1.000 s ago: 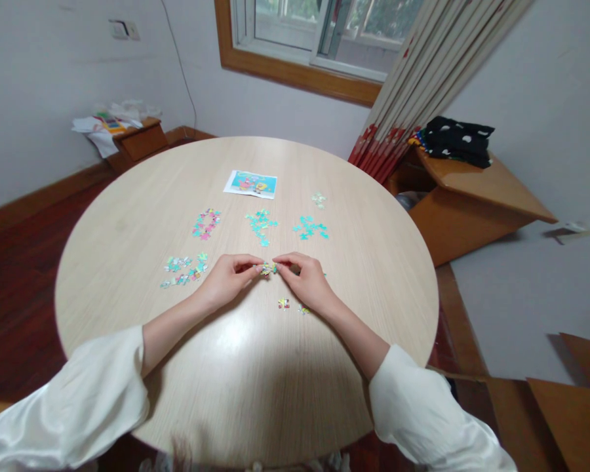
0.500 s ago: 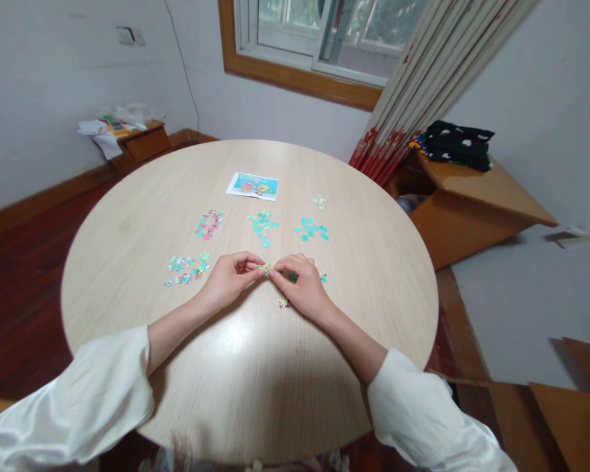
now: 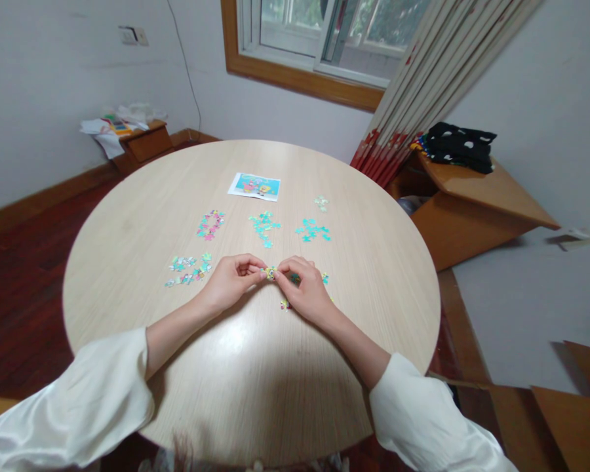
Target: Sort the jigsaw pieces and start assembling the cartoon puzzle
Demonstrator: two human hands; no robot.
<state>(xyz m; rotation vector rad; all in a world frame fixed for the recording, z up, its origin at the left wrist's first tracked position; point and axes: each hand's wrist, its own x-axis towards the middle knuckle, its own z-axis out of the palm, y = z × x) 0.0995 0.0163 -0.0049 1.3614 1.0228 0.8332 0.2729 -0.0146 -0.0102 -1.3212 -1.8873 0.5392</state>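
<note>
The left hand (image 3: 232, 280) and right hand (image 3: 305, 286) meet over the middle of the round table (image 3: 236, 393), thumbs and fingertips pinching a small yellow cluster (image 3: 271, 273) between them. Around it lie sorted puzzle pieces: a mixed group (image 3: 189, 269) to the left, a pink ring (image 3: 210, 225) beyond that, a teal pile (image 3: 264, 226) straight ahead, another teal patch (image 3: 313, 229) to its right, and a few pale pieces (image 3: 321, 202) farther back. The picture (image 3: 255, 187) lies flat near the far side. Beyond the table are a curtain (image 3: 423, 85) beside the window (image 3: 319, 39), a cabinet (image 3: 476, 210) topped with black cloth (image 3: 459, 145), and, at far left, a stand (image 3: 149, 145) under papers (image 3: 109, 134). The right hand partly covers more pieces (image 3: 325, 278); only bits show past its fingers and wrist. One loose piece (image 3: 285, 305) sits just beside that hand, its print too small to read. The fingertips hide the cluster's edges, so its piece count cannot be told. The window is cut off at the top, both sleeves (image 3: 105, 380) at the frame's edges.
</note>
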